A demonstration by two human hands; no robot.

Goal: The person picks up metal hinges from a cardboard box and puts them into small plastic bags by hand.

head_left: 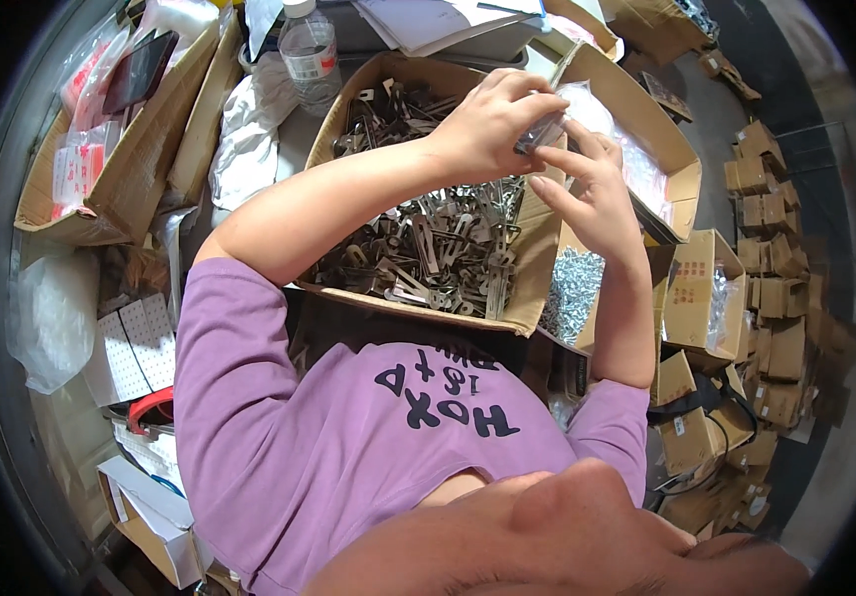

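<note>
Over the far right corner of a cardboard box (537,253) of metal parts, my hands meet at a small clear plastic bag (544,131). Something dark shows at the bag's lower end, too small to make out. My left hand (495,124) is closed on the bag, its fingers bent over the top. From the right, my right hand (592,184) touches the bag's edge with its fingertips; the thumb lies lower, apart from them. Below my hands, the box holds a heap of flat metal brackets (438,243), some dark, some shiny.
Small silver screws (575,288) fill a box by my right forearm. Beyond it stands a carton of clear plastic bags (636,149). A water bottle (310,58) is at the back left, near a phone (140,72) on another carton. Several small cartons (780,298) are stacked at the right.
</note>
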